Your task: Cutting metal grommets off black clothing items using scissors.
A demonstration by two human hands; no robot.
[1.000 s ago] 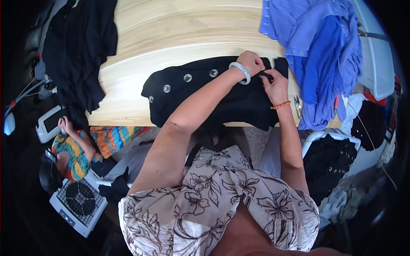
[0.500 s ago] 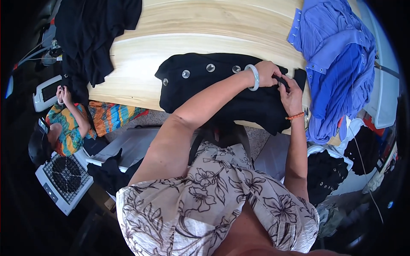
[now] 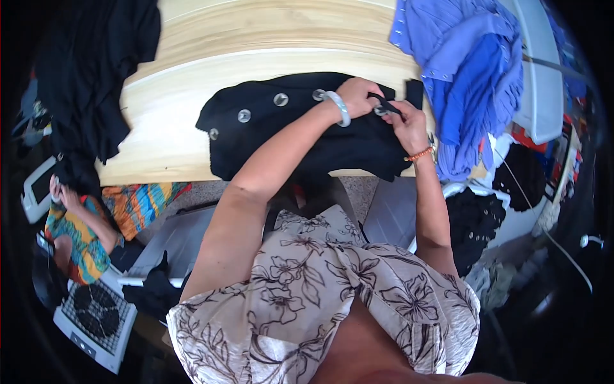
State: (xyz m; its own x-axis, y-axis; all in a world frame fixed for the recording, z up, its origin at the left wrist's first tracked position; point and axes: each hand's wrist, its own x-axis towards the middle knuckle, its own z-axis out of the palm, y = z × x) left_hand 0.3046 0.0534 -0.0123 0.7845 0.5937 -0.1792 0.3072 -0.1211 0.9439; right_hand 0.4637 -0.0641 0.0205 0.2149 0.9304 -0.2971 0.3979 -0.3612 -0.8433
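Observation:
A black garment (image 3: 268,144) with several round, shiny buttons (image 3: 244,116) along its far side lies at the front edge of the pale wooden table (image 3: 275,38). At its right end, my left hand (image 3: 356,98), below a pale bangle, pinches the dark edge. Facing it, my right hand (image 3: 411,128), with an orange bead bracelet at the wrist, grips the same edge with thumb and fingers. Between the two hands the cloth is lifted, and a shiny button (image 3: 382,111) shows there. Some fingertips are hidden by the folds.
Black cloth (image 3: 96,77) is heaped at the left, and blue-violet garments (image 3: 460,83) lie at the right. Another person in a colourful patterned top (image 3: 86,246) works at the left, near a fan (image 3: 99,320). At lower right is a container of black pieces (image 3: 473,224).
The whole view has shifted, so the table and cloth appear farther left. Between my hands the black edge has been turned and raised, and a shiny button now shows there.

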